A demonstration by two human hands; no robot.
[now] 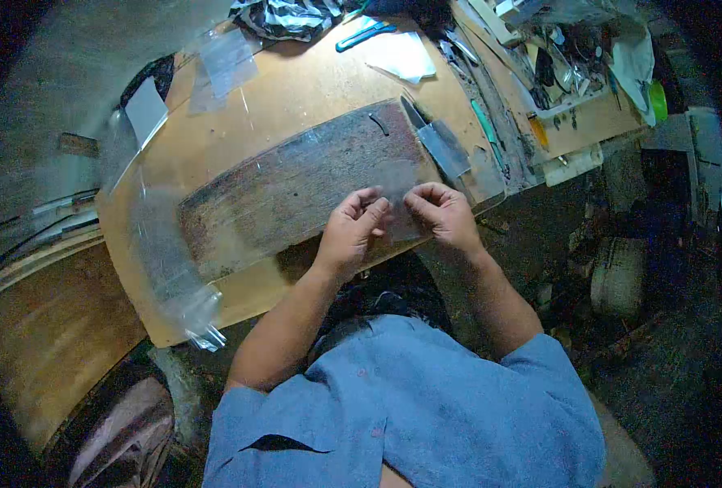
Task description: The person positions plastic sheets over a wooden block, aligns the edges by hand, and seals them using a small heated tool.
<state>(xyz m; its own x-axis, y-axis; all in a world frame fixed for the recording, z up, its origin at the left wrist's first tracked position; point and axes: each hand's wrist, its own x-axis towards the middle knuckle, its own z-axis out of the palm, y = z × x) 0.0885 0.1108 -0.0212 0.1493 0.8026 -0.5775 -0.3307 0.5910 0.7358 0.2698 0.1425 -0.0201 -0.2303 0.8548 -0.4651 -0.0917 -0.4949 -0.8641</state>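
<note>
Since the clear, flat plastic sheet (398, 177) looks light, limp and slippery, its edges suit gripping; left hand (354, 224) and right hand (449, 218) pinch it.

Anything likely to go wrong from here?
1. The thin translucent plastic sheet at the bare left hand and bare right hand might slip or crease; how firmly it's gripped isn't clear.
2. The dark, scuffed rectangular board beneath looks rough and could scratch it.
3. The long clear plastic film overhangs the tan wooden table's front edge, so it could slide off if brushed.
</note>
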